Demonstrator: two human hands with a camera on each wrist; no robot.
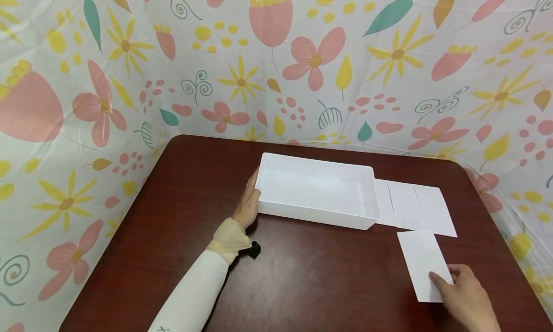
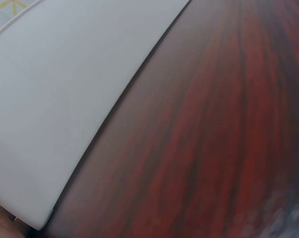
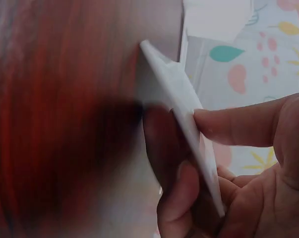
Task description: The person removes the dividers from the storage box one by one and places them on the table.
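Observation:
A white rectangular tray [image 1: 317,216] with an open top stands near the back of the table. Against its left end rests my left hand [image 1: 247,205], fingers laid along the end wall and thumb at the near corner. My right hand [image 1: 466,293] pinches a flat white card [image 1: 420,262] between thumb and fingers, at the front right. The right wrist view shows that card [image 3: 181,96] edge-on, thumb on one face and fingers behind the other. Just beyond it, several similar white cards [image 1: 412,206] lie in a row beside the tray's right end.
A dark reddish-brown table [image 1: 311,274] carries everything. Behind it and on both sides hangs a white cloth [image 1: 194,116] with flower and leaf prints. A small black object [image 1: 254,249] shows beside the left wrist.

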